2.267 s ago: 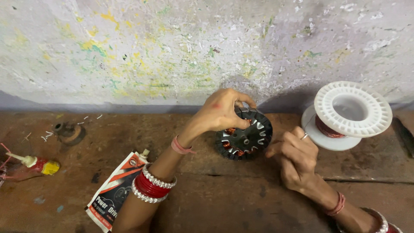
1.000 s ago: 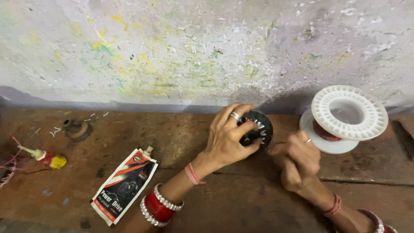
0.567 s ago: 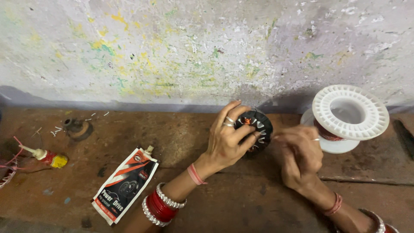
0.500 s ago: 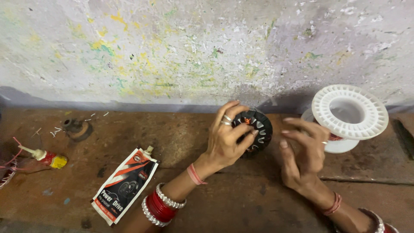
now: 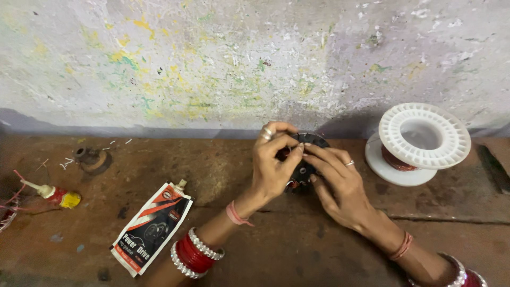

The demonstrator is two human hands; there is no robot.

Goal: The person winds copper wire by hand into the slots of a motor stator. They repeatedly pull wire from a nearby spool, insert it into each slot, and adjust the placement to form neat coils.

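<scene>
The left hand (image 5: 273,170) curls over the near-left side of a dark round wound part (image 5: 307,159), thumb and forefinger pinched at its top edge, so it grasps the piece and keeps it tilted up on edge rather than lying flat. That tilt probably turns the slotted face toward the fingers working on it. The right hand (image 5: 337,183) comes in from the right and covers much of the same part, its fingers spread over the face and meeting the left fingertips at the top; it presses or pinches there, though whether it holds a strand of wire is too fine to tell. The part itself sits on the brown wooden bench (image 5: 255,255), towards the far edge near the paint-flecked wall (image 5: 239,64), between the two hands and mostly hidden by them.

Just to the right, close to the right hand, stands a white plastic spool (image 5: 419,141) with reddish copper wire wound on its core, likely kept within reach as the wire supply. To the near left, well apart from the hands, lies a flat red, white and black pouch (image 5: 151,228) with a small nozzle. Farther left rest a small tube with a yellow and red body (image 5: 58,195) and, beyond it, a small round metal piece (image 5: 87,157).
</scene>
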